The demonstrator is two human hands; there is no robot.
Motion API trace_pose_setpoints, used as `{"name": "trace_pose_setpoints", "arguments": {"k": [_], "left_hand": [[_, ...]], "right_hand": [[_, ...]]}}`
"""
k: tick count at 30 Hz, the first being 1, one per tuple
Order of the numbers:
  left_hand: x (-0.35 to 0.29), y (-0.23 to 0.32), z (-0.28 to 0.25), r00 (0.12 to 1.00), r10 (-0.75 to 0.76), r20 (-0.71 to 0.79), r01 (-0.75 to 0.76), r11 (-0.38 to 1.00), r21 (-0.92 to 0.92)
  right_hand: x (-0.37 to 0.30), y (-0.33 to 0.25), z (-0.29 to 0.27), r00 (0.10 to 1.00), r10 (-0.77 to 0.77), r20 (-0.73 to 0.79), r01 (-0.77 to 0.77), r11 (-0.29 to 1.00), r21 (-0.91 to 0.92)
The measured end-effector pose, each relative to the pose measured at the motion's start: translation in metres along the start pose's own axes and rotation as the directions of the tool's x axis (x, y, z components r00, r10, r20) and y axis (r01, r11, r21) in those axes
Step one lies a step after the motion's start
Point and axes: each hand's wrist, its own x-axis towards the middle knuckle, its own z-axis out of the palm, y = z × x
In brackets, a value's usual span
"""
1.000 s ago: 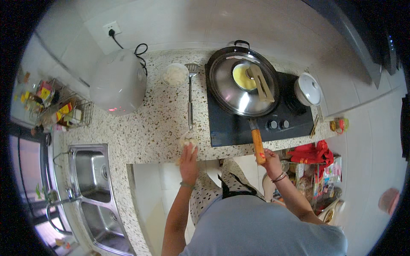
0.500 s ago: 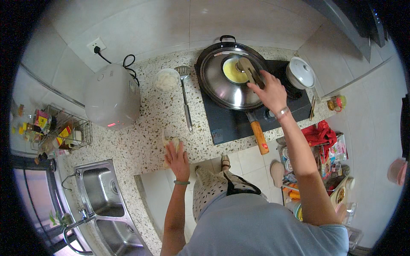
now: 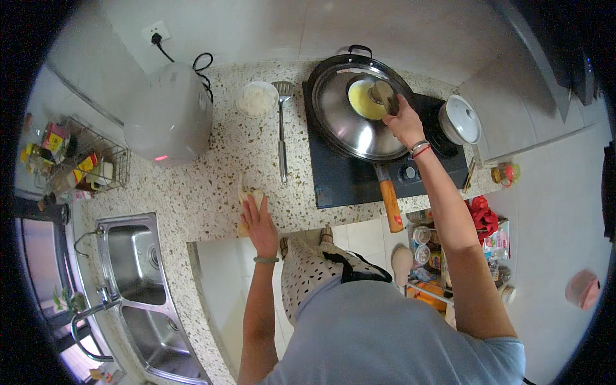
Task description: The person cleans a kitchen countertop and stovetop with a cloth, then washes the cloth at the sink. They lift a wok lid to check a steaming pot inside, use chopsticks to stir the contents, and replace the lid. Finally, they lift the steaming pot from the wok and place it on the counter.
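Observation:
A domed steel lid (image 3: 337, 122) covers the dark wok on the stove. Yellow food (image 3: 366, 101) shows through the lid's round glass window; what kind cannot be made out. My right hand (image 3: 405, 124) is closed on the beige upright handle (image 3: 385, 94) on top of the lid, fingers and thumb at its near end. The wok's wooden handle (image 3: 391, 208) points toward me. Near the counter's front edge my left hand (image 3: 260, 230) lies flat, fingers apart, over a crumpled pale yellow cloth (image 3: 251, 193).
Left of the black stove (image 3: 343, 186) lie a slotted turner (image 3: 282, 141) and a bowl of white food (image 3: 257, 100). A rice cooker (image 3: 170, 115) and wire rack (image 3: 119, 157) stand farther left, above the double sink (image 3: 136, 256). A lidded white pot (image 3: 461, 120) sits at right.
My right hand has closed more around the lid's handle, which now appears shorter from this angle. The view has shifted a little. My left hand stays on the cloth.

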Motion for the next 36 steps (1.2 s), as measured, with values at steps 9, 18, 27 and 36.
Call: {"name": "trace_pose_setpoints", "arguments": {"k": [9, 18, 27, 36], "left_hand": [[0.002, -0.002, -0.002, 1.0, 0.003, 0.021, -0.002, 0.999, -0.038], [0.001, -0.007, 0.002, 1.0, -0.013, 0.01, 0.013, 0.999, -0.039], [0.003, -0.005, -0.001, 0.999, -0.041, 0.026, 0.043, 0.996, -0.079], [0.006, 0.001, -0.007, 1.0, -0.029, -0.011, 0.028, 0.996, -0.084]], "right_hand": [[0.023, 0.021, -0.018, 0.999, -0.049, -0.004, 0.048, 0.978, 0.201], [0.035, 0.006, -0.105, 0.912, 0.077, 0.403, -0.329, 0.723, 0.607], [0.041, 0.026, -0.152, 0.862, 0.04, 0.506, -0.457, 0.493, 0.74], [0.021, 0.023, -0.131, 0.922, 0.051, 0.383, -0.339, 0.584, 0.737]]}}
